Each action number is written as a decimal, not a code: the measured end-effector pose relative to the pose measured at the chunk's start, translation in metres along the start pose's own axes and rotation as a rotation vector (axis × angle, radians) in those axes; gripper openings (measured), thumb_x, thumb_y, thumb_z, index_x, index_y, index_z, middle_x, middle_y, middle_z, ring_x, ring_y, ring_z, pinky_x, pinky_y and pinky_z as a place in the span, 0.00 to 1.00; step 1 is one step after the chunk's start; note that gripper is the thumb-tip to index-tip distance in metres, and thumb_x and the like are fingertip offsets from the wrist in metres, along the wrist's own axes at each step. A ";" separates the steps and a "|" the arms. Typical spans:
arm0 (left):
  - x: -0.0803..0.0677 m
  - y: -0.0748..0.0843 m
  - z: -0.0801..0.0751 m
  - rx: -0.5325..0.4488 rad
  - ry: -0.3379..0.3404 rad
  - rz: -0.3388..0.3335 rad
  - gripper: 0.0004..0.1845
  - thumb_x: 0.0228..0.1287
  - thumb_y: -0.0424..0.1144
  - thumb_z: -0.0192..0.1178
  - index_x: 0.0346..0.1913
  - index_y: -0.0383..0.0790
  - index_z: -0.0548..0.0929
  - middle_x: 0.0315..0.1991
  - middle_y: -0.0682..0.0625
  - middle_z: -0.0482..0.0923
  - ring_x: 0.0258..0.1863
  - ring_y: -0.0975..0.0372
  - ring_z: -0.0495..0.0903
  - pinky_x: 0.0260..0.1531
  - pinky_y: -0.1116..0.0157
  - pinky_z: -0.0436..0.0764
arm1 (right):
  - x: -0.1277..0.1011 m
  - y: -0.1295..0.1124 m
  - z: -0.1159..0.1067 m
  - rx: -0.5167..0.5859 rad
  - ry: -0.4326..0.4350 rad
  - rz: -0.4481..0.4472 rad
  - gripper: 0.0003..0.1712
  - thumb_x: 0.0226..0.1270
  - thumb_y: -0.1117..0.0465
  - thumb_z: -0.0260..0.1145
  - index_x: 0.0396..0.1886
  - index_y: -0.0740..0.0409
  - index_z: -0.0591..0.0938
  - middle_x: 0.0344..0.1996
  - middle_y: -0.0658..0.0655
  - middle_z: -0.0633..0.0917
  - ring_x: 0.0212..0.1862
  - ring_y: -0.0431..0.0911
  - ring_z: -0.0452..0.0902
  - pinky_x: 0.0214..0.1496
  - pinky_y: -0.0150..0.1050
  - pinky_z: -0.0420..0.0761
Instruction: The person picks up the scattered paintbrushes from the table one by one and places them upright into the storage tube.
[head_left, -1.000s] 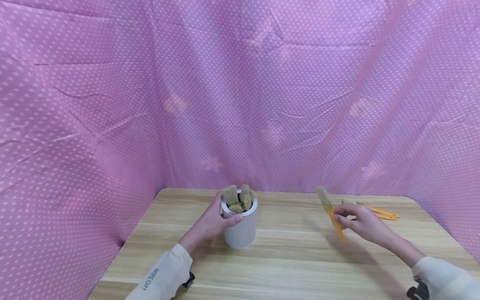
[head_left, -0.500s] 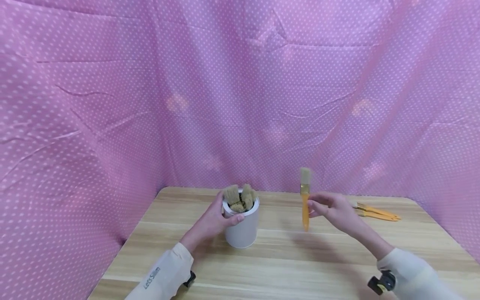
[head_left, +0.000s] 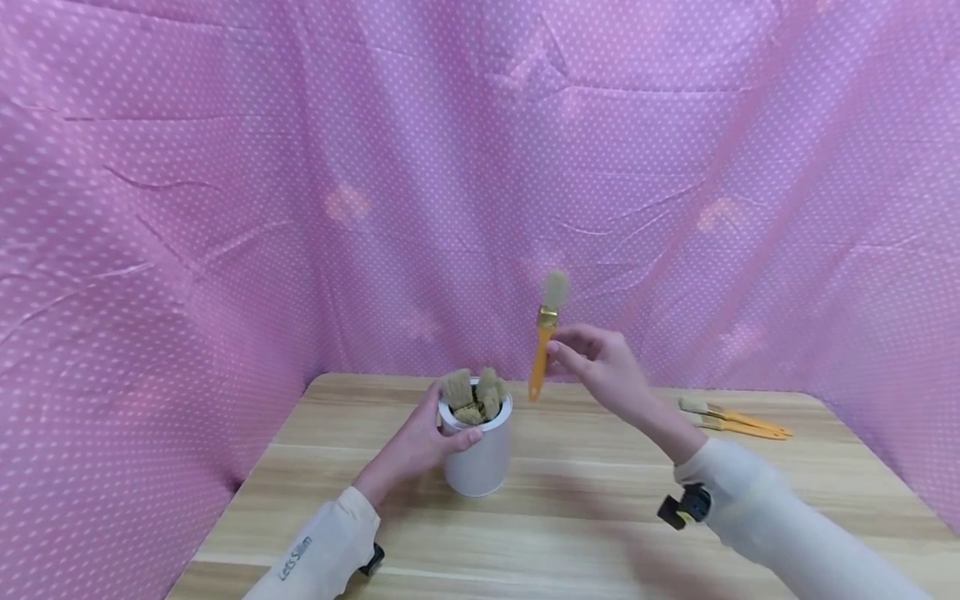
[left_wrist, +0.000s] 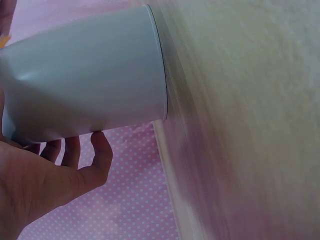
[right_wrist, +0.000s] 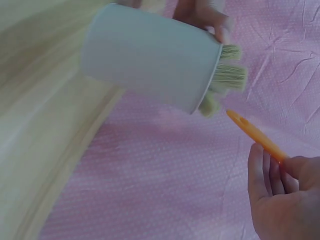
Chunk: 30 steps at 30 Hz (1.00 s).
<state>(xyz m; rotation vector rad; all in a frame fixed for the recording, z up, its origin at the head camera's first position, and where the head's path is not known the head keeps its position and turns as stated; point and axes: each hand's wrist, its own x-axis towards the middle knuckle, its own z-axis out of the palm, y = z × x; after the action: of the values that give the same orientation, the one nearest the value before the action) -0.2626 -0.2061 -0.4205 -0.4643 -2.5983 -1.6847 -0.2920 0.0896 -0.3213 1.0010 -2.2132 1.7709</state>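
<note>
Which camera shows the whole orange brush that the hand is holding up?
The head camera. There the orange brush shows from its pale bristles to the handle tip, pinched by the right hand above the white can. The right wrist camera catches only the handle end. The left wrist camera shows almost nothing of it.

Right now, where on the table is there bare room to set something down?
Bare wood lies along the near edge of the table, and between the white can and the two loose brushes at the far right. The can's mouth is crowded with brush heads; the left hand grips the can.
</note>
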 end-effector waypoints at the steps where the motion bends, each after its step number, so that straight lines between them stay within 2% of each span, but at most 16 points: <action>1: 0.000 0.000 0.000 -0.004 0.002 0.005 0.55 0.57 0.55 0.76 0.80 0.50 0.53 0.72 0.47 0.63 0.73 0.52 0.60 0.72 0.44 0.55 | 0.005 -0.001 0.004 0.017 0.007 -0.003 0.13 0.75 0.63 0.65 0.52 0.68 0.83 0.42 0.62 0.88 0.41 0.56 0.87 0.45 0.49 0.86; 7: 0.000 -0.003 0.001 -0.026 -0.012 0.013 0.55 0.58 0.53 0.76 0.80 0.49 0.52 0.72 0.46 0.63 0.72 0.51 0.61 0.72 0.44 0.55 | 0.029 0.003 0.024 0.102 0.033 0.022 0.14 0.75 0.63 0.65 0.53 0.70 0.82 0.43 0.64 0.87 0.43 0.56 0.87 0.49 0.46 0.86; 13: 0.001 0.000 0.002 -0.003 -0.006 0.005 0.55 0.57 0.54 0.76 0.80 0.50 0.52 0.73 0.47 0.62 0.72 0.53 0.61 0.72 0.45 0.56 | 0.048 0.013 0.041 0.161 0.062 0.040 0.13 0.74 0.65 0.66 0.52 0.70 0.82 0.43 0.65 0.87 0.45 0.59 0.86 0.50 0.46 0.85; 16: 0.002 0.002 0.002 -0.006 -0.008 0.029 0.54 0.58 0.53 0.76 0.80 0.49 0.52 0.72 0.47 0.63 0.72 0.53 0.62 0.72 0.45 0.57 | 0.053 0.016 0.050 0.112 0.041 0.044 0.12 0.73 0.65 0.67 0.51 0.69 0.84 0.41 0.64 0.88 0.44 0.61 0.85 0.50 0.47 0.85; 21: 0.002 0.001 0.001 -0.007 -0.017 0.034 0.55 0.58 0.54 0.76 0.80 0.48 0.51 0.72 0.47 0.63 0.71 0.54 0.63 0.71 0.46 0.58 | 0.054 0.021 0.060 -0.013 -0.025 0.043 0.12 0.73 0.63 0.68 0.49 0.68 0.85 0.42 0.62 0.88 0.44 0.57 0.86 0.51 0.48 0.84; 24: 0.001 0.000 0.000 -0.007 -0.018 0.036 0.54 0.58 0.54 0.75 0.80 0.47 0.52 0.71 0.47 0.63 0.71 0.54 0.63 0.71 0.45 0.58 | 0.051 0.018 0.064 -0.033 -0.054 0.061 0.12 0.74 0.65 0.67 0.49 0.70 0.84 0.43 0.65 0.88 0.46 0.59 0.85 0.53 0.52 0.83; 30: 0.000 -0.001 -0.002 -0.005 -0.014 0.025 0.54 0.59 0.53 0.75 0.79 0.48 0.52 0.70 0.48 0.65 0.70 0.54 0.64 0.71 0.45 0.58 | 0.048 0.023 0.065 -0.192 -0.114 0.045 0.12 0.71 0.57 0.70 0.49 0.58 0.87 0.42 0.52 0.89 0.43 0.53 0.84 0.43 0.46 0.85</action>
<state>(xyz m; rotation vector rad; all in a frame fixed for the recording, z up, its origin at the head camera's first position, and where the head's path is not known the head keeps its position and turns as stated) -0.2630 -0.2083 -0.4207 -0.5087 -2.5873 -1.6868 -0.3233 0.0130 -0.3360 1.0414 -2.4368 1.5169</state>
